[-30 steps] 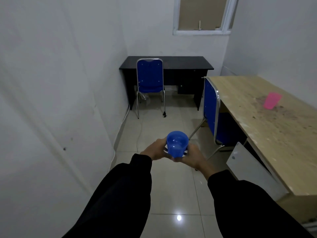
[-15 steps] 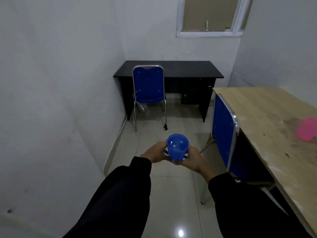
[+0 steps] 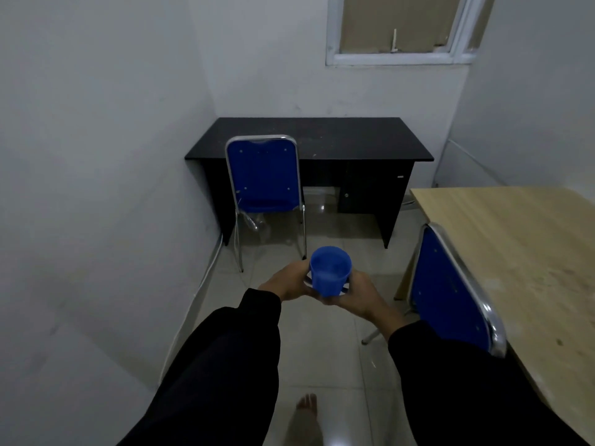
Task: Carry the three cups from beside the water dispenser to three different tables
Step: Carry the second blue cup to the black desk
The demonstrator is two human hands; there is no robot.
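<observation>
A blue plastic cup with liquid inside is held upright in front of me, over the tiled floor. My left hand grips its left side and my right hand cups its right side and base. A black desk stands against the far wall under a window, its top bare. A light wooden table runs along the right side. No pink cup is in view now.
A blue chair with a chrome frame stands at the black desk's left half. Another blue chair is pushed against the wooden table on my right. White walls close in on the left. Tiled floor lies between; my bare foot shows below.
I have walked forward with the cup in both hands. The black desk and its chair are closer and larger. The pink cup on the wooden table has passed out of view to the right.
</observation>
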